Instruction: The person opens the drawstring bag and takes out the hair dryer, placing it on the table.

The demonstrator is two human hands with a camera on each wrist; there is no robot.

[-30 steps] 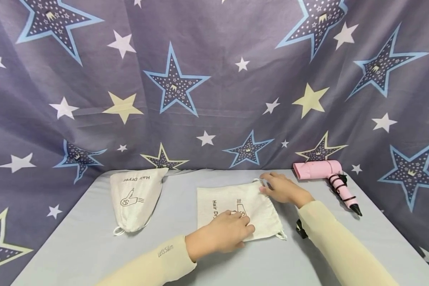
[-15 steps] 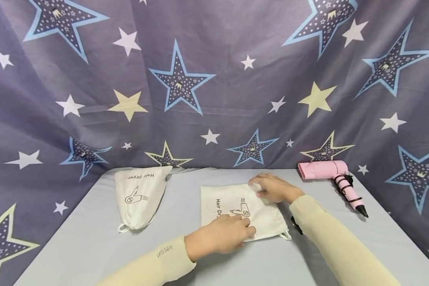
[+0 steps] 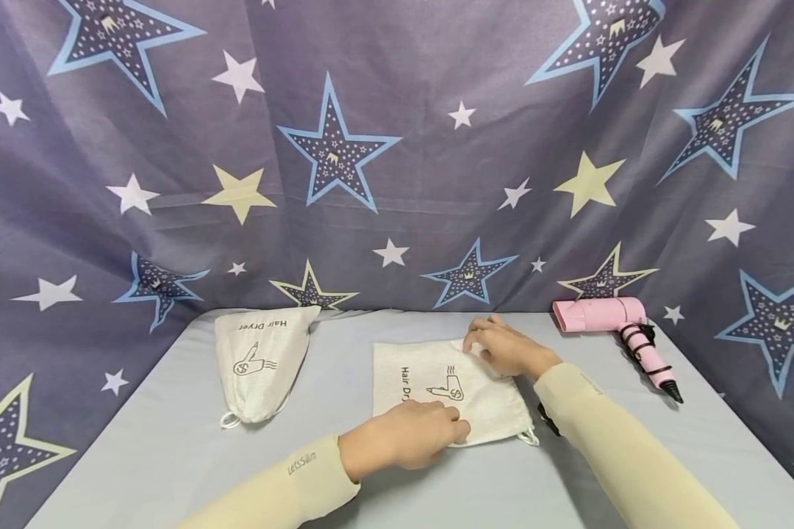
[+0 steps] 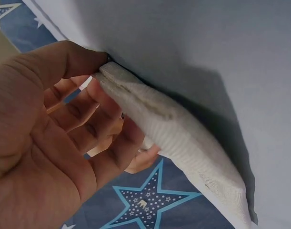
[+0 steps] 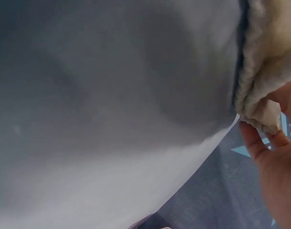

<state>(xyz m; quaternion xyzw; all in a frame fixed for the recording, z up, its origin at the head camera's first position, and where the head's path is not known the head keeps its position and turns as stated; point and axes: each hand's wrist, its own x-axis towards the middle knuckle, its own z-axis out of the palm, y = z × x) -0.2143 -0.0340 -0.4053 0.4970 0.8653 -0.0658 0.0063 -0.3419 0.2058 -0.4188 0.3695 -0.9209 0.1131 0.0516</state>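
Observation:
A cream drawstring bag [image 3: 490, 411], printed with a hair dryer drawing, lies flat in the middle of the table in the head view. My left hand [image 3: 413, 435] pinches its near edge; in the left wrist view the thumb [image 4: 83, 59] lies on one side of the cloth edge and the fingers on the other. At the bag's far right corner, beside the corded mouth, my right hand [image 3: 506, 348] grips the cloth with bent fingers. The right wrist view shows the hemmed mouth of the bag [image 5: 252, 76] between that hand's fingers.
A second, filled bag [image 3: 261, 375] labelled Hair Dryer stands at the left. A pink hair dryer [image 3: 598, 314], its cord wrapped round the handle, lies back right. Part of a black object [image 3: 548, 420] shows behind the right sleeve. A star-patterned curtain [image 3: 403, 162] hangs behind the table.
My right hand has moved slightly left and taken hold of the bag's far right corner. The left hand stays at the near edge. The head view has shifted slightly.

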